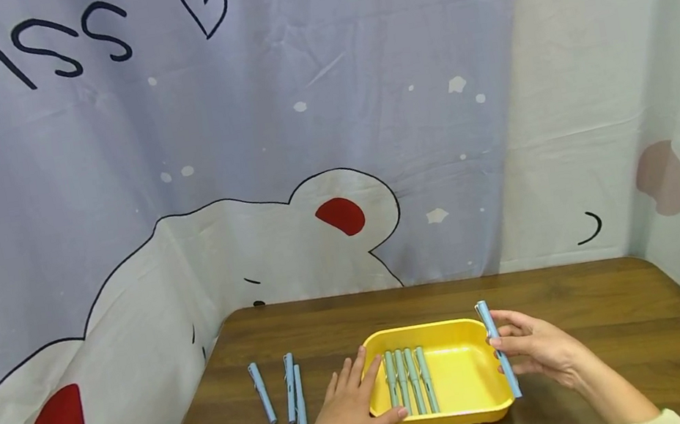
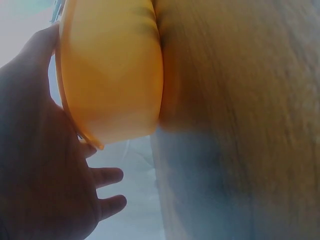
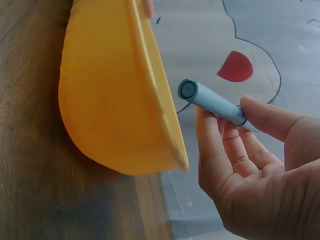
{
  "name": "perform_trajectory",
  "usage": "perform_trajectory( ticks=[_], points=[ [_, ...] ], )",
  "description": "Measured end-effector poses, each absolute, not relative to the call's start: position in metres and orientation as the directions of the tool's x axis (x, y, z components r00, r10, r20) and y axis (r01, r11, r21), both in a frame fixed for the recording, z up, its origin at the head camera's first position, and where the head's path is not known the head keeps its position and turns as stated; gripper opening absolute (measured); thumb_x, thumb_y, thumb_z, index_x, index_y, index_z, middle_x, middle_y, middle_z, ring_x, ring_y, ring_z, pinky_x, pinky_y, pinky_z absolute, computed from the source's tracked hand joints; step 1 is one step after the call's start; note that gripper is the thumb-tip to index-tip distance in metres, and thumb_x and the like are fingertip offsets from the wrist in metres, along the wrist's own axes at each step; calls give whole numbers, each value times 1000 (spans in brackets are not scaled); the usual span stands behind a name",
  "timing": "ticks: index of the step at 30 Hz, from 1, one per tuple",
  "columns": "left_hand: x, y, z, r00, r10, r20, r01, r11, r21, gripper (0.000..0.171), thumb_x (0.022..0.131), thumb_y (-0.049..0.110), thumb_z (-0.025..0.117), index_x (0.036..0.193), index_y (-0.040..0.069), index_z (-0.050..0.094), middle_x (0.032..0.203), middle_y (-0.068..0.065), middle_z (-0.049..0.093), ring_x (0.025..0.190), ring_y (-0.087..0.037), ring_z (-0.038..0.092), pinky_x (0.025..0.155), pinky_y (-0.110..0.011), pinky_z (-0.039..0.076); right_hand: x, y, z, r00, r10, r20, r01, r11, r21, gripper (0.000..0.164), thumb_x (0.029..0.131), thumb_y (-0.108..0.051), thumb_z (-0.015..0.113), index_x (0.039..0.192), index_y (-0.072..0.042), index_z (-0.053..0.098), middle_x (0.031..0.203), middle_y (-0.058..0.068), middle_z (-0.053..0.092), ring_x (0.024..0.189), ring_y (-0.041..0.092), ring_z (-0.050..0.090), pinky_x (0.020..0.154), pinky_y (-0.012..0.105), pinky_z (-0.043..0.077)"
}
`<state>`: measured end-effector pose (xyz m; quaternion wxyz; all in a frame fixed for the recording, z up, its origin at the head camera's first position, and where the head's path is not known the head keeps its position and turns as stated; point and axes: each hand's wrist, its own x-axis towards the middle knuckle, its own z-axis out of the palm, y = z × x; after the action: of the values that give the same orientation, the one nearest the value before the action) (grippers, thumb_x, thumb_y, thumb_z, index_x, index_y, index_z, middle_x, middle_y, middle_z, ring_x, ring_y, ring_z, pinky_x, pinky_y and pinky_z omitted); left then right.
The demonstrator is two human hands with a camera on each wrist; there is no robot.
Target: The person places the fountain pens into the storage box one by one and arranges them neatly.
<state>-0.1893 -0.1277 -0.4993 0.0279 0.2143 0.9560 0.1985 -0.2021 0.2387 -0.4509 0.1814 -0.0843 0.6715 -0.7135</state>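
A blue pen is pinched between the thumb and fingers of my right hand, at the right rim of a yellow tray. The right wrist view shows the round end of this pen beside the tray wall, apart from it. My left hand rests on the tray's left rim with its fingers spread and straight, the thumb at the front edge. Several green pens lie side by side in the left half of the tray. Below my hand in the left wrist view is the tray's outer wall.
Left of the tray, three blue pens lie on the brown wooden table: one pen apart, and a pen close against another pen. A printed curtain hangs behind the table and along its sides.
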Motion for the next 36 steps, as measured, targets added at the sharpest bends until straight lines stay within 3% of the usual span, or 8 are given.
perform_trajectory(
  ticks=[13, 22, 36],
  points=[
    [-191, -128, -501, -905, 422, 54, 408, 827, 387, 91, 91, 74, 52, 162, 22, 29, 170, -7, 12, 152, -41, 23, 118, -66, 21, -208, 215, -453, -927, -339, -157, 162, 14, -987, 77, 98, -15, 68, 158, -2, 21, 106, 5, 54, 91, 22, 63, 84, 50, 59],
    [-190, -128, -500, -905, 423, 52, 409, 827, 386, 91, 90, 75, 52, 161, 22, 29, 170, -7, 13, 152, -41, 23, 118, -65, 21, -209, 202, -454, -936, -315, -157, 165, 0, -986, 75, 95, -7, 68, 157, -3, 25, 114, 10, 48, 91, 21, 62, 82, 51, 60],
    [-190, -128, -499, -907, 420, 45, 404, 832, 381, 91, 91, 74, 52, 162, 22, 28, 171, -7, 12, 152, -41, 23, 118, -64, 21, -213, 188, -460, -943, -284, -172, 174, 17, -985, 74, 93, 0, 68, 155, 0, 28, 111, 10, 49, 89, 22, 63, 77, 48, 61]
  ],
)
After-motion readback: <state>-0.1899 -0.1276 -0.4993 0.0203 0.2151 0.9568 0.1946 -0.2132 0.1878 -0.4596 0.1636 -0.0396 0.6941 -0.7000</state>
